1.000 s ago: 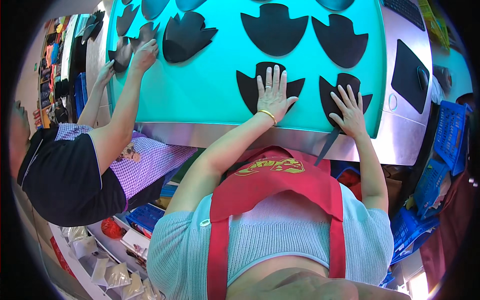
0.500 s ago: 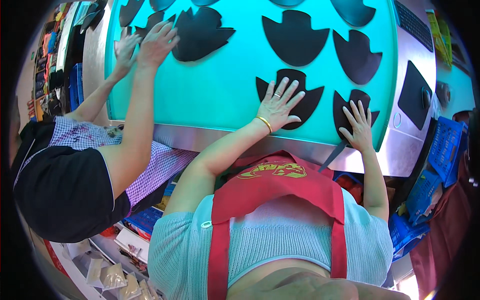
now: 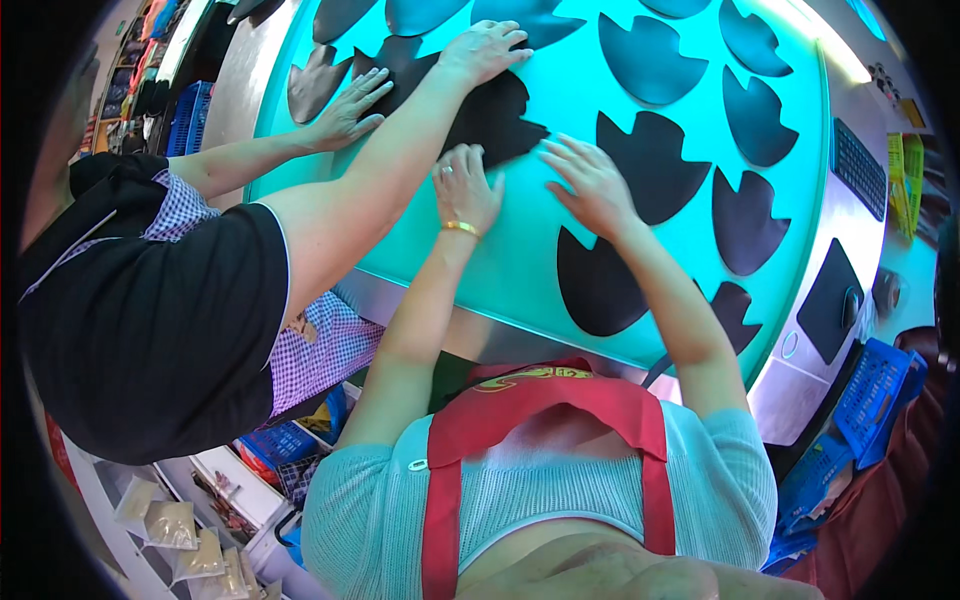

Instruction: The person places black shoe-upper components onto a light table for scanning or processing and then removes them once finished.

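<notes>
A stack of dark, flat cut pieces (image 3: 500,115) with pointed side tips lies on the turquoise table (image 3: 400,235). My left hand (image 3: 468,190), wearing a ring and a gold-coloured bangle, is at the stack's near edge, fingers extended and thumb apart. To its right, my right hand (image 3: 592,187) reaches toward the stack's pointed right end; its fingers are stretched out and a little blurred. Contact there is hard to tell. Close by on the right lie single dark pieces: a larger one (image 3: 655,165), a nearer one (image 3: 600,290) partly behind my right forearm, and a narrower one (image 3: 750,222).
At my left a co-worker's arm crosses in front, with one hand (image 3: 485,50) above the stack and another hand (image 3: 352,112) by more dark pieces. A keyboard (image 3: 858,165) and a mouse (image 3: 850,308) sit along the right side. Blue baskets (image 3: 875,395) stand lower right.
Both my hands have left the two near pieces and moved left and away from me to the stack. The co-worker's hands have shifted right in the picture. My view has turned somewhat.
</notes>
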A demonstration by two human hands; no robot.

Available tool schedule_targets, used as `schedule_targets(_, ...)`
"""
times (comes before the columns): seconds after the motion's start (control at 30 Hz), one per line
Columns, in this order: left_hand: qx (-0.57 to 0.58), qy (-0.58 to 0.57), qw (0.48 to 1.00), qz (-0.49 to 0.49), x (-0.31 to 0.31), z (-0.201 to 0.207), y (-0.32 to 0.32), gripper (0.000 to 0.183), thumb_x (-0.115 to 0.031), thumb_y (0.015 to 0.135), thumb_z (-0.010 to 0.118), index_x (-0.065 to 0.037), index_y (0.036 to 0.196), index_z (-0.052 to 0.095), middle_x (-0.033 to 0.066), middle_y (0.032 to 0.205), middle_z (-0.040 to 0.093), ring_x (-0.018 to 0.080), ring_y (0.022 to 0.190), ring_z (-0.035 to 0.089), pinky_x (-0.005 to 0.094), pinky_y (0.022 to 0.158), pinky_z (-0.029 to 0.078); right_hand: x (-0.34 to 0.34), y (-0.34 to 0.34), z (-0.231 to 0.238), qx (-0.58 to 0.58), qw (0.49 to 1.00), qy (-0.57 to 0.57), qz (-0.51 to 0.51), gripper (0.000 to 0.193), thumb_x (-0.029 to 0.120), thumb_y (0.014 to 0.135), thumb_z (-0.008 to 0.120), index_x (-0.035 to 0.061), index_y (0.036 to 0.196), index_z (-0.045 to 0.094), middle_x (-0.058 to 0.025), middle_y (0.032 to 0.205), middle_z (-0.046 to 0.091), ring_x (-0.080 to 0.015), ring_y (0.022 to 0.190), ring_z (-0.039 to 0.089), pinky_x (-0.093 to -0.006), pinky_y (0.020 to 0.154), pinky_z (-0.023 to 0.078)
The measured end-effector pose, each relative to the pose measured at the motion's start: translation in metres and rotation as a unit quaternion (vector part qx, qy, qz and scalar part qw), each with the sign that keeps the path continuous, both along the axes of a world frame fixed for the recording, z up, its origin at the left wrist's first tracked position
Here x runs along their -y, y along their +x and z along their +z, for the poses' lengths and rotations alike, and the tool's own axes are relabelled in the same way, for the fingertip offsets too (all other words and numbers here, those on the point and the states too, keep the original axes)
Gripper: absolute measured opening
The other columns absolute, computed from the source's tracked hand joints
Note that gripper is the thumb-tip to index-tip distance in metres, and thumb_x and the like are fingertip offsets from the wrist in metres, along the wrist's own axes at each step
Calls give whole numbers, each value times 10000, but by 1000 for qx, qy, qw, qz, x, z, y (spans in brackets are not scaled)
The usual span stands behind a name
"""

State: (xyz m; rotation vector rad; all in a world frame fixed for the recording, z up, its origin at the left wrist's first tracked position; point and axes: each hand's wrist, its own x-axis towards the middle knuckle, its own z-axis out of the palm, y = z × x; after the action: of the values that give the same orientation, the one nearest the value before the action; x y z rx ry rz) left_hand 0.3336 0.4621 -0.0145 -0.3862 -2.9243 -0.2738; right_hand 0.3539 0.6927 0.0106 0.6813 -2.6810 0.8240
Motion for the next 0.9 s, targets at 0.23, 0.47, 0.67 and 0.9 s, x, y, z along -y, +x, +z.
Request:
schedule_targets(0.23,272,105,950,-110,35,36,84,278,-195,886,671,-50,1122,645,148,1130,646,347,1061,599,473,928,466,85,1,-32,94,982,164,15,618,455,985,525,169,1521,410,-30,1613,336,-216,1528,201,-537,1225,145)
schedule_targets(0.47,-80,101,982,-141,49,7,-19,221,-146,909,636,-67,1114,640,123,1171,646,328,1037,619,437,885,501,128,32,-48,94,977,150,122,635,495,1009,444,101,1507,411,-34,1601,352,-233,1528,193,-532,1245,62)
schedule_targets(0.67,58,54,993,-83,22,-8,-25,474,-326,861,726,-79,1244,599,149,1173,630,342,1125,581,461,962,444,79,8,-21,-50,994,-92,35,118,196,843,715,79,852,723,-33,877,731,-227,913,707,-422,931,518)
schedule_targets(0.9,44,177,964,-192,-27,3,25,365,-128,794,746,-70,1137,637,123,1087,636,311,1039,602,428,917,476,17,-22,-26,-12,986,-134,-97,113,153,860,702,77,941,718,-50,968,730,-250,963,692,-403,906,514)
